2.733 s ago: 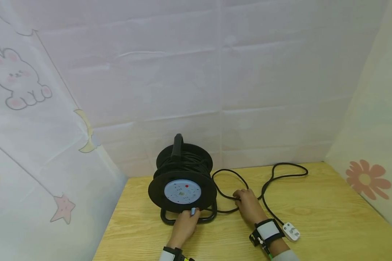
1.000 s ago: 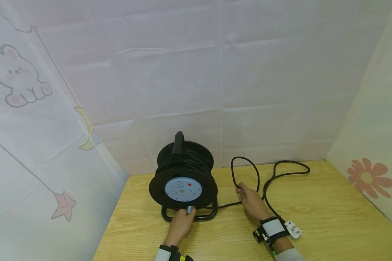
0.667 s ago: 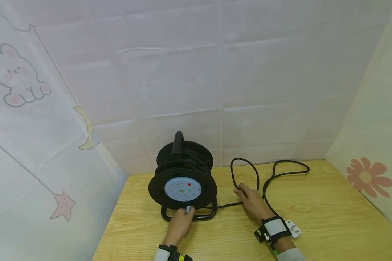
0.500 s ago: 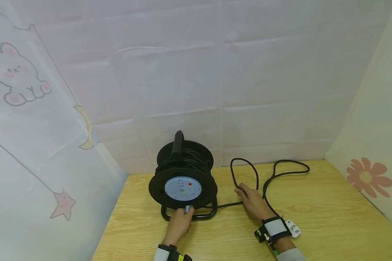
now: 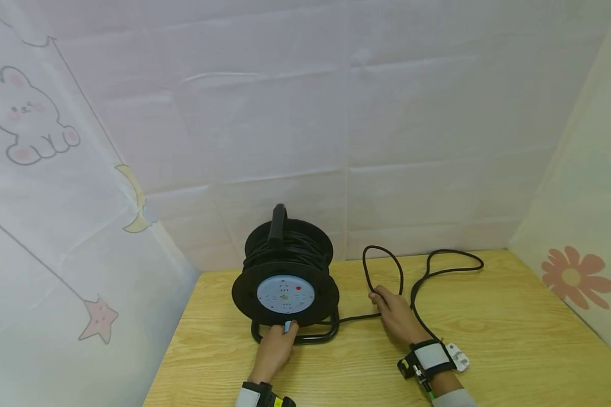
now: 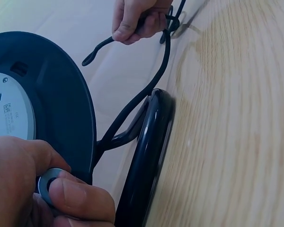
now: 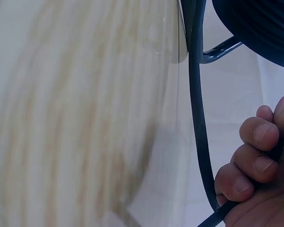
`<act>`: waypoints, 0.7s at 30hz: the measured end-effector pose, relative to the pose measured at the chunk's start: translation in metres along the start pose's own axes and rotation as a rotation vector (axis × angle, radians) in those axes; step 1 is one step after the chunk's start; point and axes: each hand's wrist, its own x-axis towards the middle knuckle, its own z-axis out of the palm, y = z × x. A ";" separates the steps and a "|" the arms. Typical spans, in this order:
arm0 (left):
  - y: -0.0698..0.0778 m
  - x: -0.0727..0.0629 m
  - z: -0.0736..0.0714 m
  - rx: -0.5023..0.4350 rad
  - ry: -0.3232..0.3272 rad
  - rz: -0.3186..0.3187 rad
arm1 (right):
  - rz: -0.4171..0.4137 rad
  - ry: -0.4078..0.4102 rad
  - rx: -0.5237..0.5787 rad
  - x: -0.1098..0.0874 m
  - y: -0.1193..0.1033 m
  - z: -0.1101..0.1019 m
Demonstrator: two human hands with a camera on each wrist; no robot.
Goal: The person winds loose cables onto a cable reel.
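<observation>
Apparently mid-crank, both sides busy

Behind everything hangs a pale backdrop [image 5: 265, 124], and below it spreads a wood-grain worktop [image 5: 489, 322]. The cable reel [image 5: 285, 268] stands on its tubular base frame [image 6: 149, 137] near the worktop's back edge, closer to the back left corner than to the back right one, its socket panel [image 5: 285, 297] facing the person. To the right of it, the right hand [image 5: 398, 317] has its fingers curled round the black cord [image 7: 199, 123]; the left hand [image 5: 273, 350], in front, pinches the pale blue knob [image 5: 287, 326] at the reel's lower rim. One loop of cord rises from the right hand toward the back edge, another lies by the back right corner, and the plug [image 5: 457, 357] lies just beside the right wrist, on the side of the worktop's right edge.

Judging by these grips, the step in hand is turning the reel by its knob while the cord is guided; which way it turns cannot be told. The next move would call for a steady push round and a light hold, so that the slack does not snag.

Only the head view takes in the plug. The left wrist view adds the knob's ringed end and the cord passing the base frame; the right wrist view shows fingertips closing the cord against the palm, hidden from above
</observation>
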 end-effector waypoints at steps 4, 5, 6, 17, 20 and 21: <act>0.001 0.000 -0.002 0.001 -0.017 -0.026 | 0.008 0.007 -0.015 -0.002 0.003 0.001; 0.002 -0.001 -0.003 -0.002 -0.020 -0.028 | 0.011 0.009 -0.016 -0.002 0.004 0.000; 0.003 -0.001 -0.004 -0.003 -0.020 -0.028 | 0.011 0.011 -0.016 -0.002 0.004 0.000; 0.003 -0.002 -0.014 0.032 -0.031 -0.038 | 0.022 -0.006 -0.009 0.002 0.002 -0.002; 0.002 -0.002 -0.017 0.036 -0.031 -0.040 | 0.024 -0.010 -0.011 0.001 0.002 -0.002; 0.001 -0.002 -0.018 0.036 -0.032 -0.041 | 0.027 -0.010 -0.011 0.001 0.002 -0.001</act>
